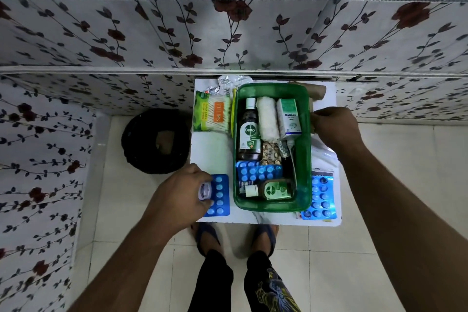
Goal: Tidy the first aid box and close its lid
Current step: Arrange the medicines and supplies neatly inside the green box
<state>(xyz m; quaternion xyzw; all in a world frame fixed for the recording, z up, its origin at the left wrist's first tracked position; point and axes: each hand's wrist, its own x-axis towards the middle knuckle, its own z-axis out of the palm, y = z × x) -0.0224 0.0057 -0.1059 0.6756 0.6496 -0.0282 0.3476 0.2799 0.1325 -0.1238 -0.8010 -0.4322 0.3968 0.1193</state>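
So the green first aid box sits mid-worktop, lid nowhere obvious, already half packed with bottles, a gauze roll and pills. Left hand has its fingers wrapped around a small white tub, right over a blue blister strip, probably next to go in. Right hand pinches something brownish at the box's right wall, can't tell what; looks like it's steadying the box.

Left hand clenched — right hand curled

Bare forearms, black printed trousers, blue sandals.
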